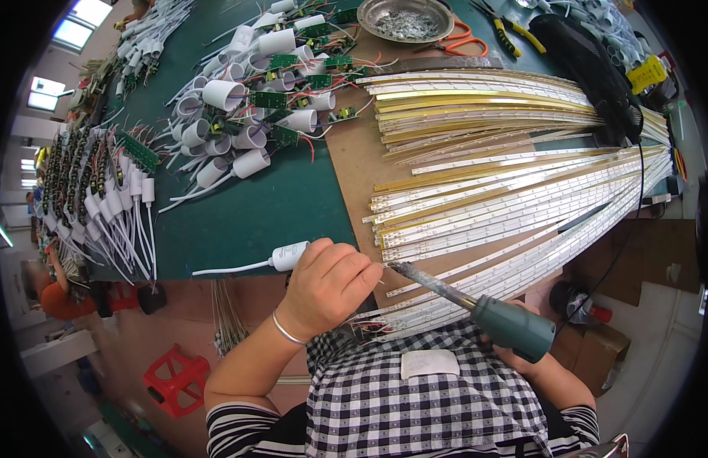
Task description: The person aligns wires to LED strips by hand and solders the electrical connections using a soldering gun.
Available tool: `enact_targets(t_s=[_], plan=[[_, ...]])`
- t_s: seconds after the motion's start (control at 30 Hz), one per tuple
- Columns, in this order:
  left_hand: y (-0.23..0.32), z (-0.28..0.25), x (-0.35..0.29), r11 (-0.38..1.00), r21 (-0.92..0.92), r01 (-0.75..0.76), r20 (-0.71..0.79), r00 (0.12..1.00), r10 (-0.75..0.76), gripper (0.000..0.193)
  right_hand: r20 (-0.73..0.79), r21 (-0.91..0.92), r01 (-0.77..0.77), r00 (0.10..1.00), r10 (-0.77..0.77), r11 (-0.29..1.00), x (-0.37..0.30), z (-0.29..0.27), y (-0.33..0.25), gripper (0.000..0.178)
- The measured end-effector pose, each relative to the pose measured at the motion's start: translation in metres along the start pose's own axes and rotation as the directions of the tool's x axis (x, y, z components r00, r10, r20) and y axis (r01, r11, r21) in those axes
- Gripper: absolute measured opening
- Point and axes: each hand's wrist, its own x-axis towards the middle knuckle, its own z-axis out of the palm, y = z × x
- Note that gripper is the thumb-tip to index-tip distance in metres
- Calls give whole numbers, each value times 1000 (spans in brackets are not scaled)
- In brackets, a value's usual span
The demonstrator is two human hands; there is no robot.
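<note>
My left hand (331, 286) is closed round a white plastic cap (290, 256) with a white cable trailing to the left. Its fingertips pinch right at the end of the strips, beside the iron's tip; fine wires show below the fingers. What the fingertips hold besides the cap is hidden. My right hand (514, 353), partly behind the green handle, grips a soldering iron (514, 327). The iron's dark tip points left and meets or nearly meets the ends of the LED strips (476, 221) fanned out on a brown board (352, 160).
White caps with green circuit boards (224, 95) are heaped at the back left, more cabled caps (114, 202) at the far left. Behind the strips stand a metal dish (406, 19), orange-handled scissors (465, 42) and pliers (506, 34). A black cord (640, 183) hangs right; a red stool (175, 380) stands below.
</note>
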Motion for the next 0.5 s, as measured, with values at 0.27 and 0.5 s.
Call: enact_targets(t_s=[0.27, 0.5], plan=[[0, 0, 1, 1000, -2, -7, -5, 1000, 7, 20, -42, 325, -301, 943, 331, 897, -7, 8, -5, 41], [-1, 0, 1, 1000, 0, -13, 1, 1000, 13, 20, -76, 256, -240, 961, 266, 937, -10, 11, 2, 40]])
